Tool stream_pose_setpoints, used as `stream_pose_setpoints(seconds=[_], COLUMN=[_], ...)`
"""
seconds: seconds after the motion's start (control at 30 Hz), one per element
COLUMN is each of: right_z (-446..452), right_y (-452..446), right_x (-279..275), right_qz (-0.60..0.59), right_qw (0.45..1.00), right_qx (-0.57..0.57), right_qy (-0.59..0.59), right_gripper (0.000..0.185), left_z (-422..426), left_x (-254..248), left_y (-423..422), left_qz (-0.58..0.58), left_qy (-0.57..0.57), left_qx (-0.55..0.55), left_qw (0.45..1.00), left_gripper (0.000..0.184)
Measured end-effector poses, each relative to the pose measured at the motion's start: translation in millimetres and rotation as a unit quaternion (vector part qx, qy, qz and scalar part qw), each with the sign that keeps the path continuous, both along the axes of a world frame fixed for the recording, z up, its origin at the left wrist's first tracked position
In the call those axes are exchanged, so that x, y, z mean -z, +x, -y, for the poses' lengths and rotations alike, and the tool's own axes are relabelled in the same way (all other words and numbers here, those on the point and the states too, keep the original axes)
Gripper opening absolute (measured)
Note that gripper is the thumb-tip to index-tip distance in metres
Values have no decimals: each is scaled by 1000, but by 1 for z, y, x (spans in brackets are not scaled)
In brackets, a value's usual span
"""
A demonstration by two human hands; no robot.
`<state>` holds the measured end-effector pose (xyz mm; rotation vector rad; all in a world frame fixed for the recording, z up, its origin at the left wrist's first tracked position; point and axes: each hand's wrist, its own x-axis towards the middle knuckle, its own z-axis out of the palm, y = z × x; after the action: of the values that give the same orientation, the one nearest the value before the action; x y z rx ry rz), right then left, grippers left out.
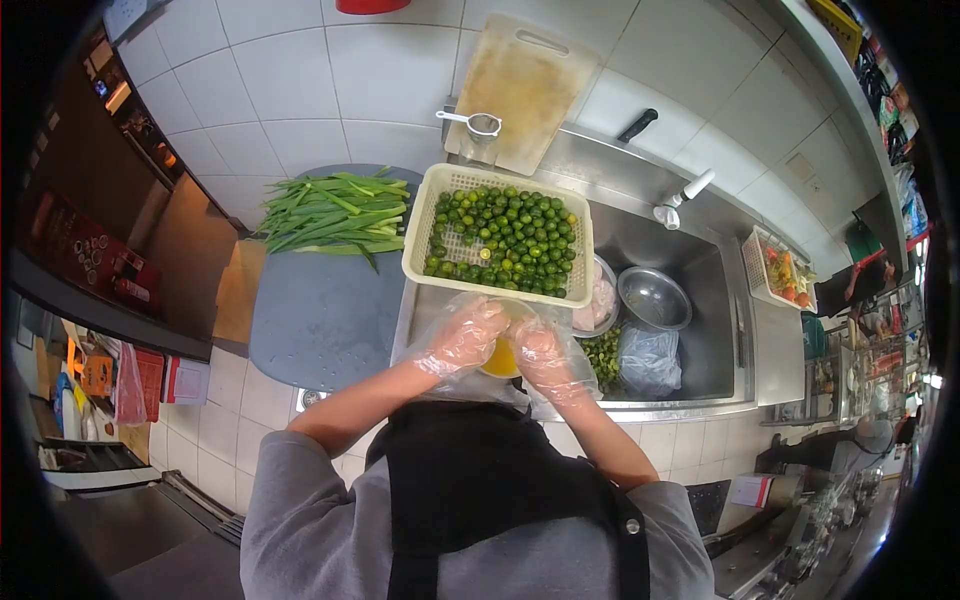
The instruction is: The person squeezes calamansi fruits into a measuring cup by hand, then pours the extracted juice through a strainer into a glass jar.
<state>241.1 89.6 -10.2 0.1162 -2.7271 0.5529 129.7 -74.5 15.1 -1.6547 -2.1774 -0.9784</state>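
Note:
Both my hands wear clear, loose plastic gloves and meet just in front of a cream plastic basket [414,240] of small green limes [520,225]. My left hand [468,338] is closed, its fingers curled together. Close beside it, my right hand [540,355] is closed too. Whatever the fingers hold is hidden by the gloves and the hands. Under and between them is a container of yellow-orange liquid [499,360], partly covered by the hands. One cut lime [485,254] shows its pale face among the whole ones in the basket.
Long green leaves [335,215] lie on a grey surface [325,310] at left. The sink [708,345] at right holds a metal bowl [654,298], a plastic bag [649,358] and green pieces [602,360]. Behind the basket stand a strainer [484,124] and a cutting board [525,90].

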Motion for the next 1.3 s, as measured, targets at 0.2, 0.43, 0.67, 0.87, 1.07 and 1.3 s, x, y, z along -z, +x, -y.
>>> stream_pose_setpoints(seconds=[0.2,0.43,0.67,0.87,1.07,1.3], right_z=[5,19,17,8,10,17], right_y=[7,8,-2,-7,-16,-17], right_x=[-21,-35,-50,-39,-14,-5], right_qz=[98,41,-1,-3,-119,-111], right_qw=[995,997,996,984,958,993], right_qx=[-9,-69,-36,-49,4,-2], right_qy=[32,-18,-79,172,261,-29], right_gripper=[20,17,6,11,17,12], left_z=[-5,6,7,-33,-42,-43], left_x=[24,14,-40,66,27,32], left_y=[-2,-8,-69,-175,-157,-161], left_qz=[121,295,249,-41,-60,18], left_qy=[0,-89,-165,-377,-478,-489], left_qx=[36,70,73,-101,-59,-80], left_qw=[992,949,951,920,874,869], left_gripper=[13,17,26,23,22,26])
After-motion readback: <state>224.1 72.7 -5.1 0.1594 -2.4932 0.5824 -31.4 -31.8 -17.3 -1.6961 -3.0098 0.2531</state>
